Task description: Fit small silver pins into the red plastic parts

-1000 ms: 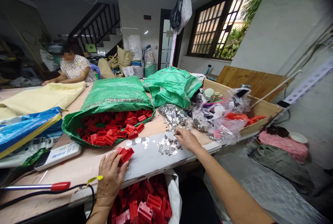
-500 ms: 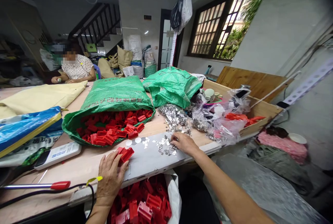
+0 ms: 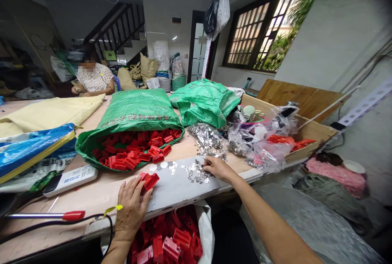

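My left hand [image 3: 132,202] is closed around a red plastic part [image 3: 150,182] at the table's front edge. My right hand [image 3: 219,169] is pinched at a spread of small silvery metal pieces [image 3: 196,173] on the grey board [image 3: 171,192]. A thin dark tip shows by its fingers, too small to name. Beyond it, a clear bag of metal pieces [image 3: 206,135] spills toward the board. Several red parts [image 3: 131,155] lie in the mouth of a green woven sack [image 3: 137,110]. More red parts [image 3: 171,241] fill a white sack [image 3: 206,227] below the table edge.
Left are a white device [image 3: 72,180], a red-handled tool [image 3: 73,215] and a black cable. Yellowish and blue sacks lie behind them. Right stands a wooden tray [image 3: 318,133] with plastic bags. A person [image 3: 94,78] sits across the table. A second green sack [image 3: 208,100] lies farther back.
The view has shifted slightly, so the scene sits a little to the right. My left hand keeps its hold on the red part; my right hand stays pinched at the metal pieces.
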`<action>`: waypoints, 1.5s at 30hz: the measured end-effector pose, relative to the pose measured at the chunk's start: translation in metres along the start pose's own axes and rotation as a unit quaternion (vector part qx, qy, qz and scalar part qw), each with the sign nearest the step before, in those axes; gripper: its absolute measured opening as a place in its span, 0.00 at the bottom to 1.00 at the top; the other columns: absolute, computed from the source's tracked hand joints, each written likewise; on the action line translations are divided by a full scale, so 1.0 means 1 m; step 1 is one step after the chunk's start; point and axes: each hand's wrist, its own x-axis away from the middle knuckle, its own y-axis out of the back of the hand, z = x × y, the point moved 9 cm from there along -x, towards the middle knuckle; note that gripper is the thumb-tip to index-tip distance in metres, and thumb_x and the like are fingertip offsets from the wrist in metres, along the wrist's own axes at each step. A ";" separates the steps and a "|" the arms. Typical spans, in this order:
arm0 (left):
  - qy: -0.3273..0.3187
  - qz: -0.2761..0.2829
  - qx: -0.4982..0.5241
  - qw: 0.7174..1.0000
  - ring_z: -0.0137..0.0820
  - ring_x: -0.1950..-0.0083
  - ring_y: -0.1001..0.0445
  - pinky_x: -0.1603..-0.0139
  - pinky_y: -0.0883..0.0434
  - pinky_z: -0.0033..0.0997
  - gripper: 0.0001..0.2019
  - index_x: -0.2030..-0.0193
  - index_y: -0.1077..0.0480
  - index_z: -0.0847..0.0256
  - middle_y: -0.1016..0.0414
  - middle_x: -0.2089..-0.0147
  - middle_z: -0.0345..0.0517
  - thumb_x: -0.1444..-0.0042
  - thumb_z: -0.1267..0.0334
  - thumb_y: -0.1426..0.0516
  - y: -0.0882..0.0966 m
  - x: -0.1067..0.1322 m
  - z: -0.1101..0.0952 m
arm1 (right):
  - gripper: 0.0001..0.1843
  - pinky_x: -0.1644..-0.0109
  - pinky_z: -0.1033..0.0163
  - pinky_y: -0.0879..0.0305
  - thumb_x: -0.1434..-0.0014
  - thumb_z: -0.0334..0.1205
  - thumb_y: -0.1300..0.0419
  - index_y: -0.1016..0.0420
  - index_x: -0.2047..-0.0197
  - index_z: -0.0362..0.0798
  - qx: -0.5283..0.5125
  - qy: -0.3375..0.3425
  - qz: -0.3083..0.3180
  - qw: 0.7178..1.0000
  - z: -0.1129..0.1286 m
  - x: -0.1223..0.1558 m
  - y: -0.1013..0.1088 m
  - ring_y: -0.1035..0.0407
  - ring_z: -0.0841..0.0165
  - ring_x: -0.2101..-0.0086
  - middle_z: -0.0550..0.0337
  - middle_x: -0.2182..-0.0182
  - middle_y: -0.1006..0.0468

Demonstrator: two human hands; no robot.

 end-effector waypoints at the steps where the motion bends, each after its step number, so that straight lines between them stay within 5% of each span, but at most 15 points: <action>1: 0.001 0.001 0.001 1.000 0.44 0.44 0.30 0.37 0.41 0.52 0.17 0.49 0.32 0.62 0.27 0.45 0.56 0.42 0.57 0.43 0.000 0.000 0.000 | 0.03 0.68 0.69 0.44 0.47 0.31 0.42 0.29 0.69 0.48 -0.006 0.003 0.000 1.000 0.000 0.000 0.000 0.32 0.69 0.69 0.65 0.72 0.25; 13: 0.010 0.001 0.010 1.000 0.44 0.44 0.30 0.36 0.42 0.53 0.18 0.47 0.32 0.61 0.28 0.44 0.56 0.42 0.57 0.43 -0.001 0.002 0.002 | 0.06 0.65 0.68 0.40 0.43 0.34 0.46 0.28 0.65 0.50 0.003 0.017 -0.066 0.998 0.014 -0.005 0.009 0.31 0.68 0.68 0.63 0.67 0.23; 22: 0.005 -0.003 0.009 1.000 0.44 0.44 0.30 0.36 0.42 0.52 0.18 0.48 0.32 0.62 0.27 0.45 0.56 0.43 0.56 0.42 0.000 0.001 0.001 | 0.08 0.59 0.65 0.42 0.38 0.31 0.46 0.27 0.59 0.51 0.113 0.038 -0.087 0.989 0.055 -0.009 -0.021 0.31 0.65 0.60 0.57 0.60 0.24; 28: 0.000 0.000 0.003 1.000 0.44 0.44 0.30 0.36 0.42 0.52 0.17 0.50 0.31 0.63 0.27 0.45 0.56 0.43 0.57 0.42 0.000 0.000 -0.001 | 0.06 0.57 0.67 0.42 0.38 0.33 0.44 0.27 0.59 0.51 0.119 0.023 -0.068 0.990 0.041 -0.011 -0.006 0.32 0.67 0.57 0.60 0.58 0.24; 32: -0.006 -0.009 0.006 1.000 0.44 0.45 0.30 0.37 0.41 0.52 0.16 0.50 0.31 0.63 0.27 0.46 0.56 0.43 0.57 0.42 0.002 -0.002 -0.003 | 0.03 0.65 0.66 0.45 0.39 0.35 0.43 0.27 0.64 0.48 0.120 -0.043 -0.067 0.990 0.024 -0.013 0.008 0.31 0.65 0.63 0.58 0.64 0.23; 45: -0.013 -0.016 0.005 1.000 0.44 0.46 0.29 0.38 0.40 0.53 0.16 0.50 0.32 0.63 0.27 0.46 0.56 0.43 0.58 0.41 0.004 -0.004 -0.005 | 0.04 0.69 0.67 0.50 0.44 0.32 0.42 0.27 0.69 0.48 0.100 -0.057 -0.048 0.992 0.023 -0.019 0.000 0.33 0.68 0.66 0.61 0.69 0.24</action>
